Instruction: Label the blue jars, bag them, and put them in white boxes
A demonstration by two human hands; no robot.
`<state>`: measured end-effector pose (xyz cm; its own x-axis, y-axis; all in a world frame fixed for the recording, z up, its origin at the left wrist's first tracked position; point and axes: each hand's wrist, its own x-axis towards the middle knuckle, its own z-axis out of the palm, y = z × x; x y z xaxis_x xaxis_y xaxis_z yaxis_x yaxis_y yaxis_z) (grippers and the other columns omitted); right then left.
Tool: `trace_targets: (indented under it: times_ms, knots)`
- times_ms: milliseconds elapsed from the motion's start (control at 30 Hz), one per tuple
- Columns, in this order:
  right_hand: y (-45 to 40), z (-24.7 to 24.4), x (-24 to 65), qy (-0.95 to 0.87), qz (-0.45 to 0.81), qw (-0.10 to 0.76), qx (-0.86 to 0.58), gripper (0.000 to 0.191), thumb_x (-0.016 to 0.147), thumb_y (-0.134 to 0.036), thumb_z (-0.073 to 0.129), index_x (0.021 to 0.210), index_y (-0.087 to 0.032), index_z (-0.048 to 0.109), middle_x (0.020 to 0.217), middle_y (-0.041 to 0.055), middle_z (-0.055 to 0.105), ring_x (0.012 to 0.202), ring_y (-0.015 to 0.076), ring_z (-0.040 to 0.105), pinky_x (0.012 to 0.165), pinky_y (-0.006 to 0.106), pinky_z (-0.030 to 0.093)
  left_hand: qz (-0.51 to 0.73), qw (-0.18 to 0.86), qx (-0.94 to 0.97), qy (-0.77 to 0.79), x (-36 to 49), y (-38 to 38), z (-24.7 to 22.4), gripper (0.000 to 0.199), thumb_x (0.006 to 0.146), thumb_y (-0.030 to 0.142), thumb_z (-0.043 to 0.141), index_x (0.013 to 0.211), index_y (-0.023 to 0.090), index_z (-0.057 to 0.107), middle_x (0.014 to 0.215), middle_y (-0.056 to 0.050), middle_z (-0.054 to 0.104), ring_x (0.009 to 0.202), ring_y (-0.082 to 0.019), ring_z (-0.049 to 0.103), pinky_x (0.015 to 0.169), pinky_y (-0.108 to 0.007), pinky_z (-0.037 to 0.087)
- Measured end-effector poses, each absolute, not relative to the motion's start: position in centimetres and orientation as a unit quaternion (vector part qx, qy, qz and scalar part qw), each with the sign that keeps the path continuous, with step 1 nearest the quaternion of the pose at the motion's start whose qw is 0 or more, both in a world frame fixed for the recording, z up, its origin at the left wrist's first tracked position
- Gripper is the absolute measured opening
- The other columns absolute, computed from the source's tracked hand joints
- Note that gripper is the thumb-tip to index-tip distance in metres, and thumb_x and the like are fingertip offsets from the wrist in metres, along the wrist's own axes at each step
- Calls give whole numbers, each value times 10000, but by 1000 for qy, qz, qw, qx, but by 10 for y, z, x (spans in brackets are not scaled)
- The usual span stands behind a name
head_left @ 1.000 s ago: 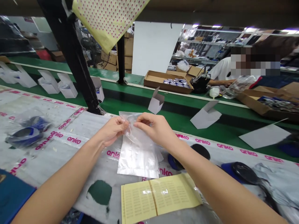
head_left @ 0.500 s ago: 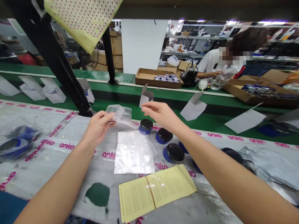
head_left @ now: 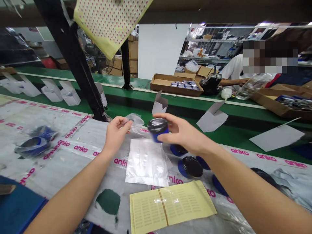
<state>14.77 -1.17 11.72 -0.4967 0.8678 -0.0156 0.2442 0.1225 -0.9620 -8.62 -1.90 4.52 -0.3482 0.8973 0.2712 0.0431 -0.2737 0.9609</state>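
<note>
My right hand (head_left: 176,130) grips a round blue item with a glossy black top (head_left: 158,127), held just above the bench. Pinched between the fingers of my left hand (head_left: 118,130) is a clear plastic bag (head_left: 135,120), close to that item. Below both hands lies a stack of silvery-white plastic bags (head_left: 147,162). More of the blue-and-black round items, such as this one (head_left: 192,167), stand to the right, partly behind my right forearm. Yellow label sheets (head_left: 175,206) bound with a brown band lie nearest to me.
Beyond the bench, several open white boxes (head_left: 212,117) sit along a green conveyor (head_left: 180,109). A black post (head_left: 73,61) rises at left. Bagged blue rings (head_left: 36,143) lie on the left. Across the line, a person (head_left: 234,70) works beside a cardboard tray (head_left: 158,85).
My right hand has closed on a blue-and-black round item and lifted it toward the left hand. My left hand still holds the clear bag. The camera view has shifted left.
</note>
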Motion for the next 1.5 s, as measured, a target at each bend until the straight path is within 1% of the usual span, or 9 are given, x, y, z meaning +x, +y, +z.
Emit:
trace_targets:
  times_ms: [133,300,467,600,867,1033,1167,1333,1500]
  knots:
    - [-32,114,126,-690,545,291,-377,1114,649,-305,870,1592,-281,278,1344,112,569,1027,235,682,871,406,595,630,318,501,501,-73,-29,44,201,744,346,798,790,187,684,768,-5,668,742,-160,642,595,-244,549]
    - [-26,104,120,-693,498,278,-441,1221,623,-356,912,1632,-310,226,1597,152,393,1033,244,668,914,459,592,624,327,542,458,-70,-32,42,166,787,348,760,863,200,753,814,-20,719,757,-178,681,635,-271,562]
    - [-19,102,124,-694,522,263,-420,824,692,-312,877,1448,-188,573,1252,103,731,1047,259,705,986,449,559,618,327,578,421,-74,-32,42,157,850,353,738,908,220,799,840,-22,723,745,-161,673,656,-269,554]
    - [-22,100,124,-708,419,304,-480,551,702,-288,868,1226,-191,724,1138,83,774,990,261,719,964,464,552,618,303,594,417,-71,-37,44,171,873,378,739,852,215,785,834,-31,723,761,-165,654,674,-274,529]
    - [-24,97,124,-606,473,404,-495,363,727,-429,825,965,-197,678,936,57,756,753,201,699,750,384,560,578,201,642,462,-63,-43,43,136,922,311,640,881,232,743,865,-35,736,820,-182,667,717,-281,534]
    - [-19,92,115,-646,365,401,-537,358,764,-491,784,854,-230,556,895,26,696,721,195,662,662,356,531,578,151,663,452,-60,-47,38,116,932,262,614,905,225,721,852,-28,736,792,-168,665,707,-276,525]
    - [-15,89,111,-628,462,357,-515,363,854,-547,680,916,-235,505,960,29,649,681,163,651,566,319,555,577,218,637,463,-57,-47,35,108,928,284,611,916,218,696,851,-22,711,766,-163,644,678,-274,517]
    - [-5,84,108,-681,427,282,-524,203,830,-210,699,872,-235,502,729,-45,624,507,121,595,502,263,486,580,323,568,487,-60,-40,41,167,886,364,641,845,202,645,779,-2,653,637,-136,572,581,-253,474]
    - [12,90,103,-731,378,218,-524,190,837,-121,635,705,-218,540,557,-38,578,480,137,567,520,273,447,514,314,580,549,-80,-30,47,112,831,304,645,774,208,638,767,-10,647,669,-163,584,585,-265,480]
